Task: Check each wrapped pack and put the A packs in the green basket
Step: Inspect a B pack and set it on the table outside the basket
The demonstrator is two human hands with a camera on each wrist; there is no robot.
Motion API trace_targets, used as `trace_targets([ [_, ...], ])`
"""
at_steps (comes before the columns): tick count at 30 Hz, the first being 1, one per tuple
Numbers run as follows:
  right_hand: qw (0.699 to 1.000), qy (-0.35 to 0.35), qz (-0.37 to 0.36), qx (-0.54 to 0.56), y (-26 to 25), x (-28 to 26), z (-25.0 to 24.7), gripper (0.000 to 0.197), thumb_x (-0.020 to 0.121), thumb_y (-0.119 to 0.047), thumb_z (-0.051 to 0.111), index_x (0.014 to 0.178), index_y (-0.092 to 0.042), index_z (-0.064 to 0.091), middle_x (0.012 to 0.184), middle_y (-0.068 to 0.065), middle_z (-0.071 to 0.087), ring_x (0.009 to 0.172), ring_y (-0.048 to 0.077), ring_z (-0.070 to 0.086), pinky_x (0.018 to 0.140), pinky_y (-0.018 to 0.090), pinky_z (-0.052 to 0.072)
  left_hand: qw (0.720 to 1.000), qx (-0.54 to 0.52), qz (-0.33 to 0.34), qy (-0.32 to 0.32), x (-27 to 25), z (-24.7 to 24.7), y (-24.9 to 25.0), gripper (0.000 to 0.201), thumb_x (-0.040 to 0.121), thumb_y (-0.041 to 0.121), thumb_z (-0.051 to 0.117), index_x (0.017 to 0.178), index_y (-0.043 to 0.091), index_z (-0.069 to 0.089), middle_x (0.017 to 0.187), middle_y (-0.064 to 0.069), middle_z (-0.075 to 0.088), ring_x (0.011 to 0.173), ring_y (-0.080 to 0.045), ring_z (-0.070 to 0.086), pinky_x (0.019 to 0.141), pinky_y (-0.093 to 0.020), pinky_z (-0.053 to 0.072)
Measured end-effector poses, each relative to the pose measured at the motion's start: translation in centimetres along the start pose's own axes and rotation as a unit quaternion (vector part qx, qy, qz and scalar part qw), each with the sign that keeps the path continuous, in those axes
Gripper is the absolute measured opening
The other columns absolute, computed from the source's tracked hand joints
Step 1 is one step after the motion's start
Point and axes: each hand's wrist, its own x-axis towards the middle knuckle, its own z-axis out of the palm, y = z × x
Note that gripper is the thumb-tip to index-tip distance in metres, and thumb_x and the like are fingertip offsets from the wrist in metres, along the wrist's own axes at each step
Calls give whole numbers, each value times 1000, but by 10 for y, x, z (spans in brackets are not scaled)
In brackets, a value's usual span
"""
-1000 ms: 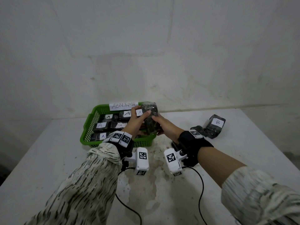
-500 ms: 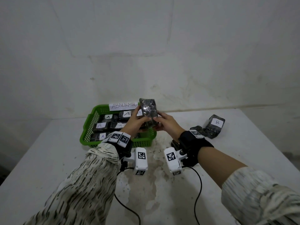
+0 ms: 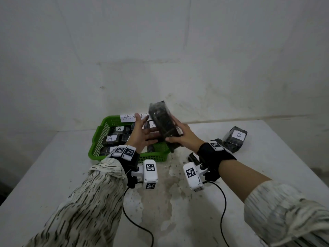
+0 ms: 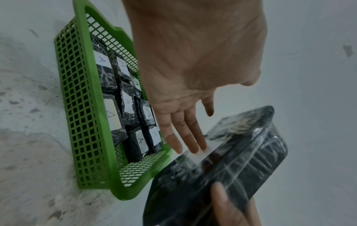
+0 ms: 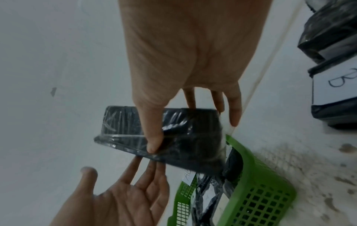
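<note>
A black wrapped pack point(image 3: 162, 123) is held tilted in the air above the right end of the green basket point(image 3: 99, 139). My right hand point(image 3: 181, 138) pinches it, thumb on one side and fingers on the other point(image 5: 152, 137). My left hand point(image 3: 142, 134) is flat, its straight fingertips point(image 4: 193, 142) touching the pack's point(image 4: 231, 160) film. Its label is not visible. The basket point(image 4: 81, 107) holds several black packs with white A labels point(image 3: 110, 138).
A pack labelled B point(image 3: 235, 138) lies on the white table point(image 3: 53, 175) at the right, with another dark pack point(image 3: 216, 142) beside it. A paper sign point(image 3: 131, 117) sits on the basket's back rim. Wrist-camera cables trail toward me. A wall stands close behind.
The pack has been turned and tilted over the basket's right end. My left hand has let go of its grip and flattened against the pack, while the right hand keeps holding it.
</note>
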Motion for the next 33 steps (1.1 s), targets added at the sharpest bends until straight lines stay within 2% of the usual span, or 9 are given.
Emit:
trace_targets([
  [3, 994, 39, 56, 82, -6, -2, 2, 71, 88, -25, 67, 148, -32, 30, 122, 2, 59, 111, 17, 57, 88, 39, 52, 997, 60, 19, -35, -4, 1, 1, 48, 93, 57, 32, 135, 35, 40, 128, 1, 55, 124, -25, 46, 100, -50, 38],
  [5, 990, 66, 86, 93, -6, 0, 3, 60, 91, -34, 61, 144, -24, 36, 104, 2, 62, 88, 16, 61, 72, 30, 50, 996, 50, 24, -63, -4, 3, -1, 42, 92, 40, 48, 132, 32, 44, 125, 5, 57, 124, -23, 48, 102, -51, 39],
  [7, 985, 95, 87, 118, -8, 3, 4, 51, 93, -38, 58, 137, -16, 43, 105, 5, 61, 79, 13, 58, 64, 24, 43, 997, -1, 25, -76, -3, 5, -3, 43, 92, 25, 51, 134, 27, 45, 123, -2, 60, 118, -25, 53, 101, -52, 42],
  [10, 989, 100, 60, 89, -10, 8, 5, 52, 88, -47, 61, 132, -22, 51, 119, 5, 57, 103, 15, 57, 78, 23, 47, 997, -29, 27, -73, -2, 6, -3, 47, 93, 21, 50, 139, 23, 42, 120, -6, 60, 111, -25, 57, 101, -48, 43],
  [13, 991, 97, 79, 55, -7, 10, 8, 55, 81, -56, 64, 128, -30, 49, 132, 4, 36, 126, 21, 39, 98, 35, 44, 997, -25, 24, -69, -2, 10, -4, 40, 94, 21, 50, 134, 22, 48, 119, -4, 60, 110, -25, 57, 99, -46, 45],
  [17, 978, 85, 91, 168, -11, 7, 13, 47, 91, -37, 60, 127, -15, 40, 133, 5, 46, 113, 20, 57, 79, 33, 55, 998, -12, 16, -64, -3, 13, -4, 25, 93, 23, 53, 118, 23, 58, 118, -5, 60, 104, -27, 60, 88, -41, 52],
  [22, 978, 120, 96, 141, -13, 8, 17, 51, 84, -48, 65, 119, -14, 50, 122, 6, 60, 109, 22, 62, 91, 49, 53, 998, 25, 15, -50, -2, 14, -3, 29, 92, 22, 56, 121, 21, 56, 122, -6, 60, 107, -29, 61, 79, -36, 56],
  [30, 976, 105, 104, 158, -19, 4, 23, 52, 90, -37, 62, 132, -11, 48, 128, 7, 58, 112, 22, 60, 93, 50, 52, 997, 71, 40, -2, 6, 14, 2, 36, 90, 20, 58, 126, 13, 54, 121, -15, 61, 107, -27, 61, 82, -39, 55],
  [33, 978, 116, 99, 142, -22, 4, 24, 64, 79, -47, 66, 132, -12, 51, 127, 6, 60, 112, 23, 61, 94, 50, 52, 997, 67, 44, 13, 8, 15, -1, 37, 90, 21, 58, 126, 13, 54, 121, -14, 61, 106, -28, 62, 82, -39, 55],
])
